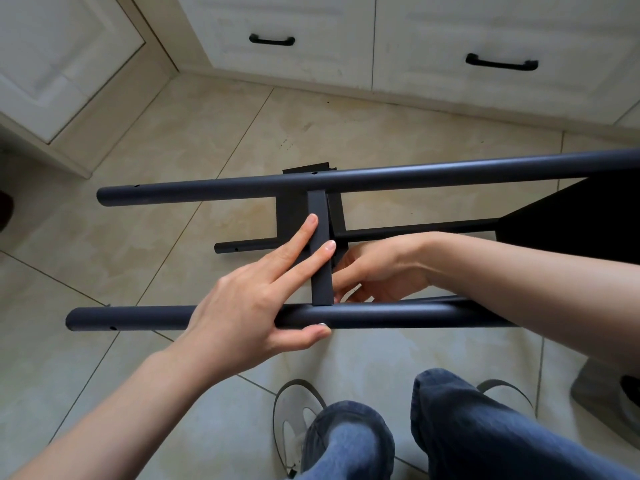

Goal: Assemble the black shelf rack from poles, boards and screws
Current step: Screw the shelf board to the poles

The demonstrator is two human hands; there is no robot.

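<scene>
The black rack [346, 216] lies on its side across the middle of the frame, its poles running left to right, open ends pointing left. Beige floor tiles [207, 133] lie beneath; white cabinets [294, 36] fill the top. The left hand [249, 306] grasps the near pole [131, 318], two fingers flat on the crossbar [320, 265]. The right hand [377, 271] reaches behind the crossbar, its grip hidden.

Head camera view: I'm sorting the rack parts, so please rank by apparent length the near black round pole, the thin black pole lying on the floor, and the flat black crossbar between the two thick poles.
1. Near black round pole, though nearness flatters it.
2. Thin black pole, partly hidden.
3. Flat black crossbar.
</scene>
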